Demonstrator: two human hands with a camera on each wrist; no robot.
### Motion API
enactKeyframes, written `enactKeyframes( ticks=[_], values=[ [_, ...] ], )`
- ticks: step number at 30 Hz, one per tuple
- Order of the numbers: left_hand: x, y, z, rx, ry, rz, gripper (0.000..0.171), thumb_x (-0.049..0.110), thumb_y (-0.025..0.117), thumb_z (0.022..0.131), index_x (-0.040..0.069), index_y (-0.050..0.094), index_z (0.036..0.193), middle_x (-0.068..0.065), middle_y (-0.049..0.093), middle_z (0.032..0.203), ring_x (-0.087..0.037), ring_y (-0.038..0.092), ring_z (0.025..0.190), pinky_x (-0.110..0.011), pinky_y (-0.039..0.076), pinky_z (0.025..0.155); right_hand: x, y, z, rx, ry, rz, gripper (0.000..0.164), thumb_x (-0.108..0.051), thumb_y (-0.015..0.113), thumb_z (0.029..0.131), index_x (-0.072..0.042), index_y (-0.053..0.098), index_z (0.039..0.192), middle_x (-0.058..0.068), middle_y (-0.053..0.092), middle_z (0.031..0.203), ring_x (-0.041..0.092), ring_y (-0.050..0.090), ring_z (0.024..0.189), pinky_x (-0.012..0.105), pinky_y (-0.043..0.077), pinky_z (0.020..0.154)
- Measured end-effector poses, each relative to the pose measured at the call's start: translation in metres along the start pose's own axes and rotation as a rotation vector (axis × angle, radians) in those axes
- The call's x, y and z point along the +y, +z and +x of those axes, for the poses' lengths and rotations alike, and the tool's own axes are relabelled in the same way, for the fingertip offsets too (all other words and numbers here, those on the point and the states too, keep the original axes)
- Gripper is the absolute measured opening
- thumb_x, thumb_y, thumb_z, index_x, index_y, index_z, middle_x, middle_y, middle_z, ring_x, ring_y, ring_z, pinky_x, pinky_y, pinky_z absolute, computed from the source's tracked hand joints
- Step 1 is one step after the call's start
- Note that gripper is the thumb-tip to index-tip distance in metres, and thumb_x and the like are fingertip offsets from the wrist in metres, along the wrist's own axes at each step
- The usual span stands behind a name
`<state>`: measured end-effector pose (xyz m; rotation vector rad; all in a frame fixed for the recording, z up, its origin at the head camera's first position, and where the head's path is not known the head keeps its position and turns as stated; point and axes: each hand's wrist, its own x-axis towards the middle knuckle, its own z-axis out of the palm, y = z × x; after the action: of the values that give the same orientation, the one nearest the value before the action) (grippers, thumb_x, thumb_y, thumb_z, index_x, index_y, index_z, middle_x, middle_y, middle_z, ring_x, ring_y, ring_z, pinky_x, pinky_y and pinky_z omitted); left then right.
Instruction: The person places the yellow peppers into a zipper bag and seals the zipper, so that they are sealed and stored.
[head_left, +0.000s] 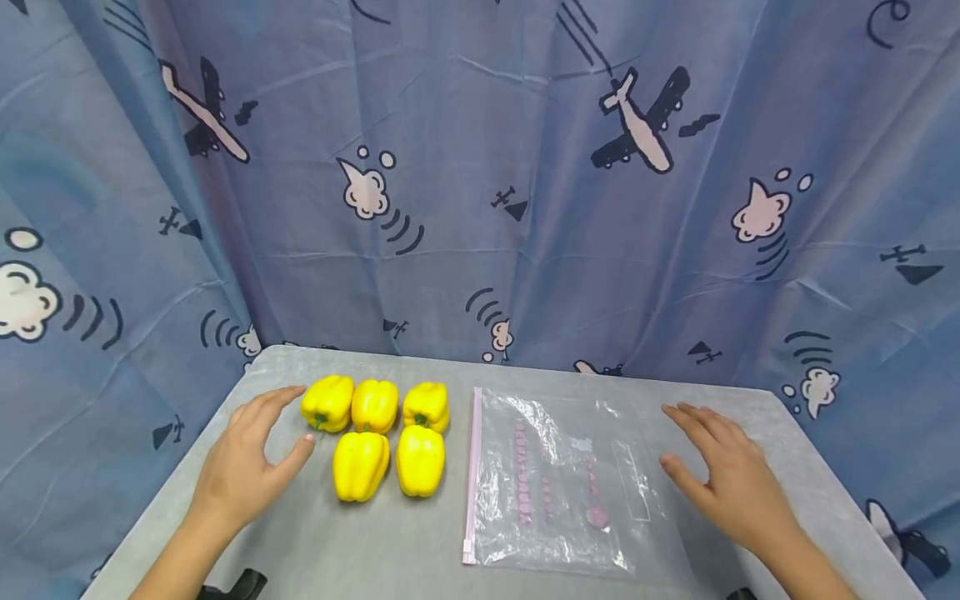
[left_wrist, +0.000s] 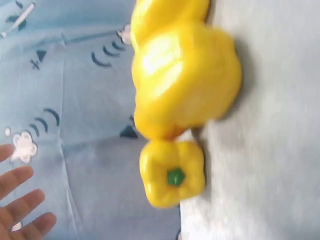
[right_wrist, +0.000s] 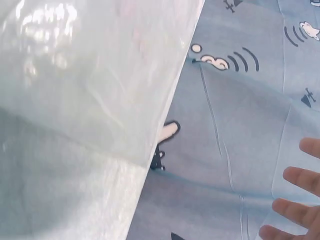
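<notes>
Several yellow bell peppers (head_left: 361,467) with green stems sit grouped left of centre on the table, some in a back row and others in front. My left hand (head_left: 251,454) is just left of them, fingers extended and thumb apart, holding nothing. In the left wrist view its fingers (left_wrist: 22,202) show at the lower left, away from the peppers (left_wrist: 187,80). A clear zip bag (head_left: 558,487) with a pink zipper edge and pink print lies flat right of the peppers. To the bag's right is my right hand (head_left: 731,479), fingers spread, with nothing in it.
The grey-white table (head_left: 300,558) has its back edge close to a blue curtain (head_left: 450,208) printed with planes and clouds. The curtain also hangs along both sides. Dark objects (head_left: 247,583) show at the bottom edge near each forearm.
</notes>
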<state>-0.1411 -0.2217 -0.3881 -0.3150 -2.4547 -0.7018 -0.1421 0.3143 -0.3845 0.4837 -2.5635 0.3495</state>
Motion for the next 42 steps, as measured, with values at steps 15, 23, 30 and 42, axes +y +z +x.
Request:
enactKeyframes(
  ticks=[15,23,30,42],
  values=[
    [0.066,0.026,-0.038,-0.172,-0.106,-0.257,0.035,0.019,0.074,0.083,0.025,0.063,0.116,0.013,0.066,0.110,-0.009,0.064,0.092,-0.023,0.052,0.068,-0.030,0.023,-0.009,-0.129,0.073,0.197,0.059,-0.023,0.079,0.077,-0.022,0.056,0.131,0.007,0.057,0.130,0.035,0.051,0.119,0.059,0.043,0.089],
    [0.088,0.054,-0.052,-0.437,-0.237,-0.446,0.027,0.036,0.066,0.090,0.027,0.062,0.115,0.011,0.065,0.109,-0.009,0.063,0.095,-0.021,0.049,0.069,-0.046,0.042,-0.016,-0.173,0.061,0.277,0.060,-0.025,0.078,0.078,-0.027,0.054,0.133,0.005,0.057,0.132,0.034,0.051,0.121,0.061,0.044,0.089],
    [0.095,0.084,-0.059,-0.546,-0.240,-0.552,0.035,0.040,0.061,0.092,0.020,0.060,0.121,-0.002,0.064,0.119,-0.020,0.063,0.099,-0.025,0.052,0.073,-0.059,0.058,-0.019,-0.191,0.043,0.298,0.062,-0.024,0.079,0.076,-0.021,0.055,0.133,0.012,0.055,0.133,0.039,0.051,0.120,0.065,0.046,0.086],
    [0.105,0.115,-0.063,-0.567,-0.305,-0.510,0.049,0.041,0.066,0.087,0.010,0.059,0.124,-0.005,0.064,0.117,-0.016,0.062,0.092,-0.028,0.051,0.075,-0.071,0.077,-0.024,-0.232,0.019,0.276,0.067,-0.029,0.080,0.069,-0.017,0.057,0.131,0.016,0.056,0.132,0.039,0.053,0.119,0.062,0.046,0.089]
  ],
)
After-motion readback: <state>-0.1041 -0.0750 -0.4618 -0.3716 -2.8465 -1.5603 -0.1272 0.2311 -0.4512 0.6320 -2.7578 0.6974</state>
